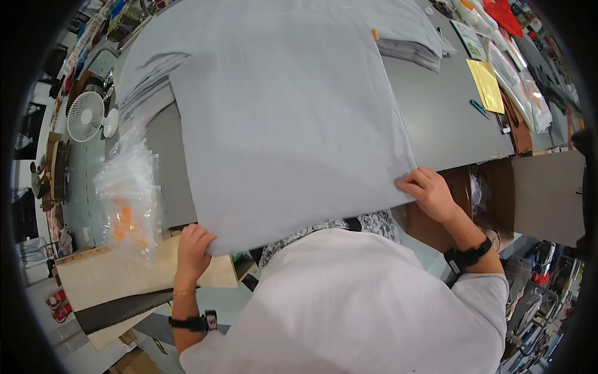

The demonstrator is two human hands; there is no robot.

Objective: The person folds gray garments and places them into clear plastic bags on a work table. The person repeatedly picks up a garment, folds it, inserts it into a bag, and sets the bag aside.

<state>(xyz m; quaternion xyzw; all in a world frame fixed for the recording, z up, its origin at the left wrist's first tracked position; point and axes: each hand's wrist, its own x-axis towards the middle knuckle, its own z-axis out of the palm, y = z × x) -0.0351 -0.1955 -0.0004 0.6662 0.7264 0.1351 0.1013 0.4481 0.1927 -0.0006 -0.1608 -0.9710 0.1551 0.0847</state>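
A large light grey sheet of fabric [286, 118] lies spread over the grey table [436, 118], its near edge hanging past the table's front. My left hand [193, 249] grips the near left corner of the sheet. At the near right corner my right hand [430, 192] pinches the edge. Both wrists wear black bands. My white shirt fills the lower middle of the view.
More folded grey fabric [411, 37] is stacked at the back. Clear plastic bags [128, 199] with orange bits sit at the left edge over wooden boards [112, 274]. A yellow envelope [486, 84], a teal pen and packets lie at the right. An open cardboard box [536, 193] stands at my right; a white fan [85, 115] far left.
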